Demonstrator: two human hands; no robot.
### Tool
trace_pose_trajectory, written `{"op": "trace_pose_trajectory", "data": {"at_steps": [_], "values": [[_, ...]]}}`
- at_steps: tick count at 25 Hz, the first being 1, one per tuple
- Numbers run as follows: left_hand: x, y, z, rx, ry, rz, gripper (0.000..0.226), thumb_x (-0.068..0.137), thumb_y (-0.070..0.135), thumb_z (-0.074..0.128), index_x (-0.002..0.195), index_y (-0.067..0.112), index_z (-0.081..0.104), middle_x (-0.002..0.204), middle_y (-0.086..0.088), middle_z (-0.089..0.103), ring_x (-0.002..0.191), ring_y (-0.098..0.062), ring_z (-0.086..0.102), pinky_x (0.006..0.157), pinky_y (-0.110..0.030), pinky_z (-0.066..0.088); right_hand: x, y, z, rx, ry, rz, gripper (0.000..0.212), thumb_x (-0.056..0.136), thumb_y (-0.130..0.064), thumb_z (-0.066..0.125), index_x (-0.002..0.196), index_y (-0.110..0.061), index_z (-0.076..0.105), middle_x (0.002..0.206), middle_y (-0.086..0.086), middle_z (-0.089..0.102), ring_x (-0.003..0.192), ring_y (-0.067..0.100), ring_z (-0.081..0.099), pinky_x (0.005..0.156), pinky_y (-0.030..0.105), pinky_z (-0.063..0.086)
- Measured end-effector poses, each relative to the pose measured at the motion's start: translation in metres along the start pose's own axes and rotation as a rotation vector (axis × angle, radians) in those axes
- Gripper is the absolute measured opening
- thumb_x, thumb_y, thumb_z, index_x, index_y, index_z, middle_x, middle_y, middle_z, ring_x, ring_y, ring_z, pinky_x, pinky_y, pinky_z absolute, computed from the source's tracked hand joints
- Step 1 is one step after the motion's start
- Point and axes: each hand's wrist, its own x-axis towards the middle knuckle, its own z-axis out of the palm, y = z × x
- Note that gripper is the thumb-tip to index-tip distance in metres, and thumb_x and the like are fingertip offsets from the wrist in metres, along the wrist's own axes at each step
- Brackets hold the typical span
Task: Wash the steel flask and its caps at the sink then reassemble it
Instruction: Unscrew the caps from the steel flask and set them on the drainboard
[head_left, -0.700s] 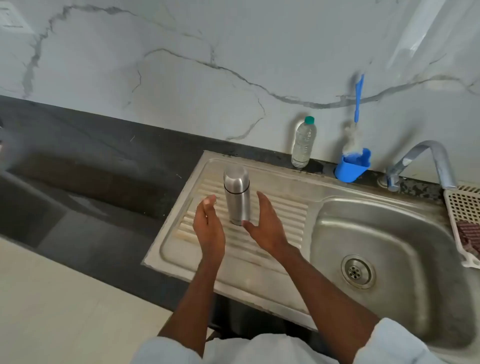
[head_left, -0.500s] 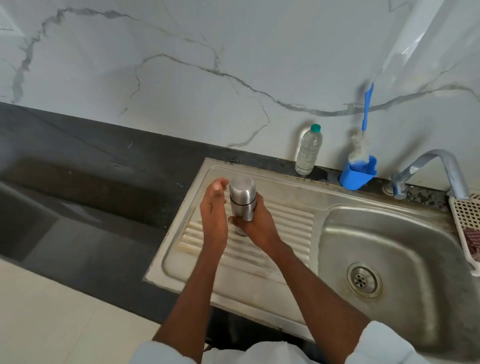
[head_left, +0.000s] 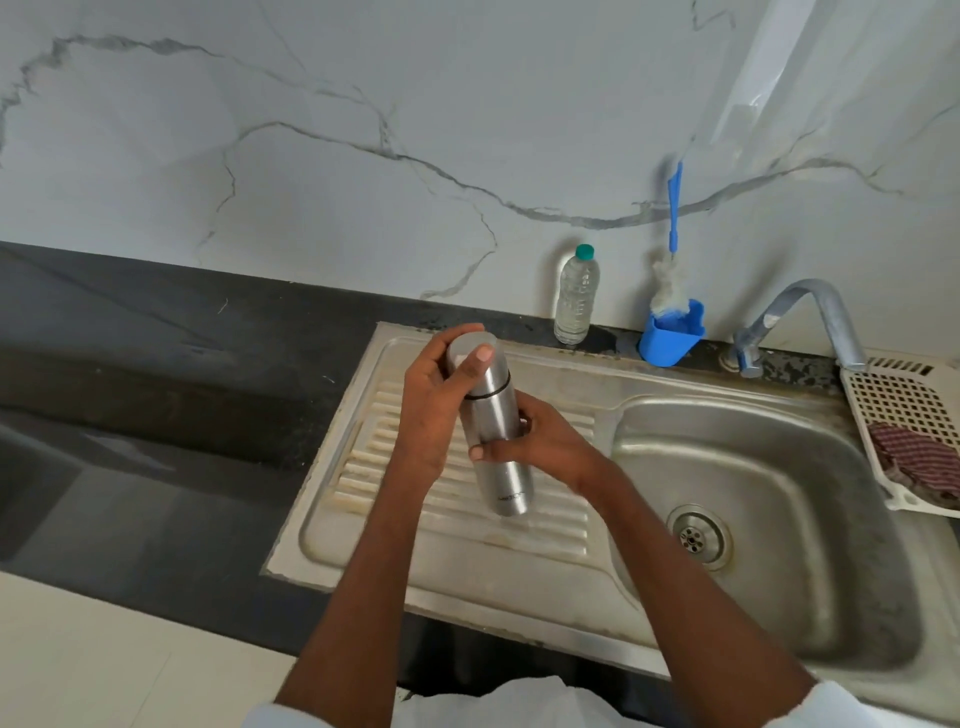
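Note:
The steel flask (head_left: 493, 431) is lifted above the ribbed drainboard (head_left: 467, 519), tilted with its top toward the wall. Its steel outer cap (head_left: 475, 364) sits on the flask, wrapped by the fingers and thumb of my left hand (head_left: 428, 410). My right hand (head_left: 540, 447) grips the flask's body around its middle. The flask's bottom end shows below my right hand.
The steel sink basin (head_left: 753, 467) with its drain (head_left: 693, 538) lies to the right, the tap (head_left: 810, 322) behind it. A water bottle (head_left: 575, 296) and a blue holder with a bottle brush (head_left: 671, 332) stand at the wall. A white basket (head_left: 909, 431) holds a cloth.
The flask stood on the drainboard with both hands open beside it. My right hand took its body and lifted it, and my left hand closed around the cap.

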Motion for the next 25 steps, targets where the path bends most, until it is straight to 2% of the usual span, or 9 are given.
{"op": "trace_pose_trajectory", "data": {"at_steps": [2, 5, 7, 9, 13, 19, 22, 24, 25], "values": [[-0.007, 0.015, 0.011, -0.190, -0.095, -0.058, 0.047, 0.093, 0.029, 0.073, 0.131, 0.004, 0.058, 0.131, -0.020, 0.070, 0.124, -0.039, 0.066, 0.103, -0.052, 0.055, -0.021, -0.011, -0.016, 0.126, -0.104, 0.008, 0.058, 0.073, -0.033, 0.089, 0.126, -0.026, 0.067, 0.115, 0.001, 0.075, 0.109, 0.023, 0.070, 0.103, 0.050, 0.055], [-0.020, 0.035, 0.026, -0.420, -0.264, -0.101, 0.041, 0.098, 0.015, 0.061, 0.137, 0.009, 0.048, 0.142, -0.030, 0.060, 0.128, -0.040, 0.062, 0.107, -0.049, 0.052, -0.050, -0.017, -0.034, 0.399, -0.301, 0.076, 0.075, 0.073, -0.047, 0.086, 0.128, -0.002, 0.061, 0.108, 0.022, 0.068, 0.096, 0.040, 0.067, 0.093, 0.052, 0.053], [-0.026, 0.043, 0.034, -0.481, -0.364, -0.106, 0.046, 0.100, 0.015, 0.057, 0.144, 0.009, 0.047, 0.147, -0.031, 0.054, 0.130, -0.038, 0.058, 0.110, -0.048, 0.050, -0.066, -0.020, -0.045, 0.483, -0.416, 0.059, 0.082, 0.078, -0.056, 0.081, 0.130, 0.003, 0.058, 0.111, 0.028, 0.062, 0.093, 0.039, 0.064, 0.092, 0.049, 0.051], [-0.034, 0.049, 0.043, -0.474, -0.420, -0.111, 0.052, 0.100, 0.015, 0.056, 0.150, 0.008, 0.046, 0.150, -0.033, 0.050, 0.136, -0.040, 0.054, 0.115, -0.051, 0.046, -0.079, -0.023, -0.053, 0.485, -0.455, 0.010, 0.079, 0.080, -0.058, 0.078, 0.129, 0.002, 0.058, 0.110, 0.029, 0.061, 0.092, 0.038, 0.063, 0.089, 0.046, 0.052], [-0.046, 0.057, 0.061, -0.383, -0.355, -0.099, 0.061, 0.096, 0.016, 0.062, 0.152, 0.002, 0.045, 0.146, -0.035, 0.053, 0.133, -0.041, 0.057, 0.114, -0.053, 0.047, -0.095, -0.025, -0.057, 0.442, -0.320, 0.004, 0.075, 0.076, -0.053, 0.082, 0.123, 0.001, 0.060, 0.099, 0.030, 0.064, 0.084, 0.037, 0.065, 0.082, 0.045, 0.056], [-0.063, 0.055, 0.070, -0.357, -0.295, -0.073, 0.060, 0.096, 0.017, 0.061, 0.151, 0.000, 0.047, 0.130, -0.024, 0.066, 0.124, -0.038, 0.062, 0.112, -0.055, 0.049, -0.112, -0.026, -0.053, 0.450, -0.252, -0.013, 0.057, 0.083, -0.039, 0.074, 0.120, 0.001, 0.059, 0.095, 0.030, 0.064, 0.079, 0.036, 0.065, 0.077, 0.044, 0.058], [-0.067, 0.062, 0.070, -0.352, -0.290, -0.057, 0.058, 0.096, 0.017, 0.063, 0.150, 0.001, 0.048, 0.131, -0.027, 0.064, 0.123, -0.038, 0.062, 0.111, -0.055, 0.050, -0.119, -0.028, -0.050, 0.469, -0.214, -0.053, 0.053, 0.082, -0.035, 0.077, 0.118, 0.001, 0.060, 0.093, 0.031, 0.065, 0.079, 0.037, 0.067, 0.077, 0.046, 0.059], [-0.068, 0.067, 0.068, -0.330, -0.296, -0.040, 0.054, 0.096, 0.016, 0.068, 0.146, 0.005, 0.053, 0.137, -0.032, 0.060, 0.122, -0.035, 0.063, 0.110, -0.052, 0.051, -0.121, -0.035, -0.049, 0.365, -0.125, -0.078, 0.051, 0.079, -0.034, 0.082, 0.115, -0.002, 0.064, 0.093, 0.028, 0.070, 0.080, 0.037, 0.070, 0.079, 0.052, 0.061], [-0.069, 0.069, 0.069, -0.277, -0.244, -0.028, 0.051, 0.094, 0.015, 0.071, 0.142, 0.008, 0.057, 0.137, -0.030, 0.060, 0.119, -0.031, 0.064, 0.109, -0.049, 0.053, -0.120, -0.039, -0.047, 0.234, -0.018, -0.087, 0.050, 0.075, -0.036, 0.085, 0.113, -0.008, 0.066, 0.095, 0.021, 0.074, 0.083, 0.032, 0.072, 0.082, 0.054, 0.062]]}}
